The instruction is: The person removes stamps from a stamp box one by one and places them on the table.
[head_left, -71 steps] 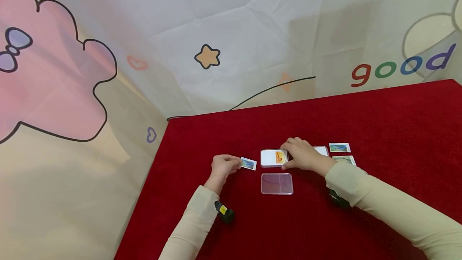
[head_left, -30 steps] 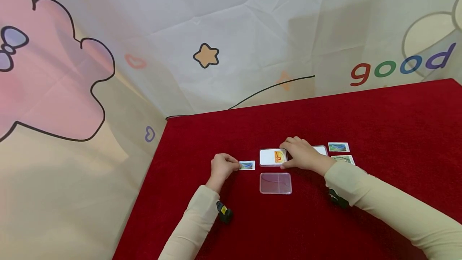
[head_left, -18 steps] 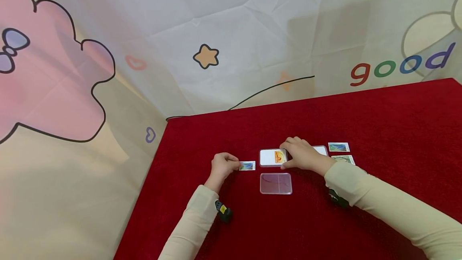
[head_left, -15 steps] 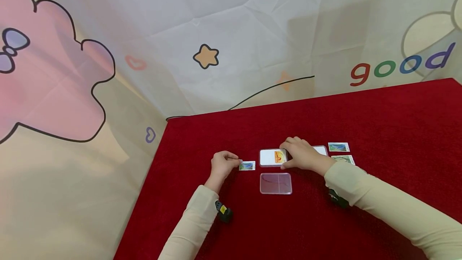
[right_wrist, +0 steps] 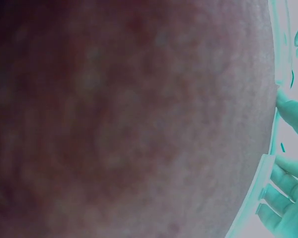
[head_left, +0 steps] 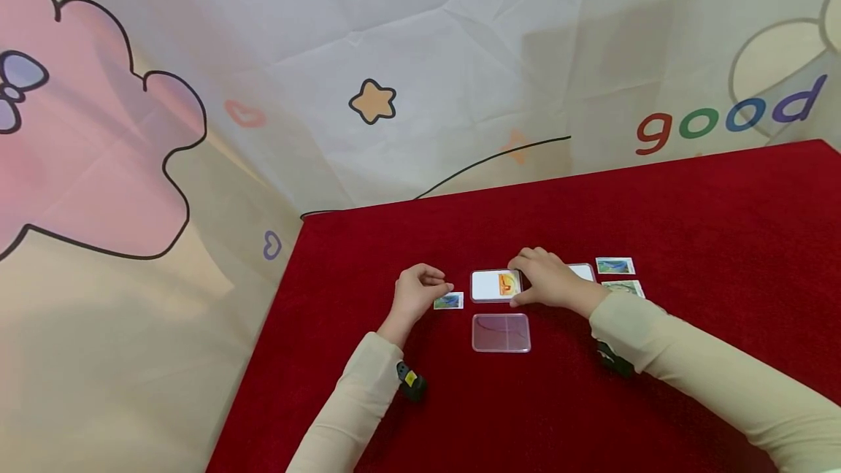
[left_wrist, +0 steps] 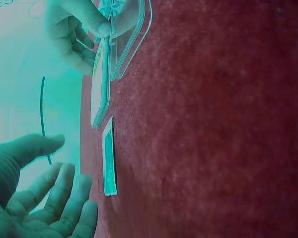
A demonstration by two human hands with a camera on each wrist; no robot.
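Note:
A small blue-green postage stamp [head_left: 449, 301] lies flat on the red cloth. Just above it hovers my left hand [head_left: 414, 293], thumb and fingers apart and holding nothing; the left wrist view shows a gap between that hand [left_wrist: 49, 198] and the stamp [left_wrist: 109, 161]. To the right is a clear plastic case [head_left: 486, 285] with a white insert and an orange stamp [head_left: 509, 284]. My right hand [head_left: 548, 279] grips this case's right end between thumb and fingers. In front of it lies a transparent lid [head_left: 501, 333].
Behind my right hand, a second white-filled case [head_left: 582, 272] is partly covered. Two more stamps lie right of it, a blue-green one [head_left: 615, 266] and a pale one [head_left: 623, 288]. A printed cloth backdrop [head_left: 460, 79] rises behind the red-covered table [head_left: 407, 239].
Earlier my left hand pinched the stamp, first tilted, then straightened on the cloth. It has since let go and lifted slightly up and right. My right hand has stayed on the case.

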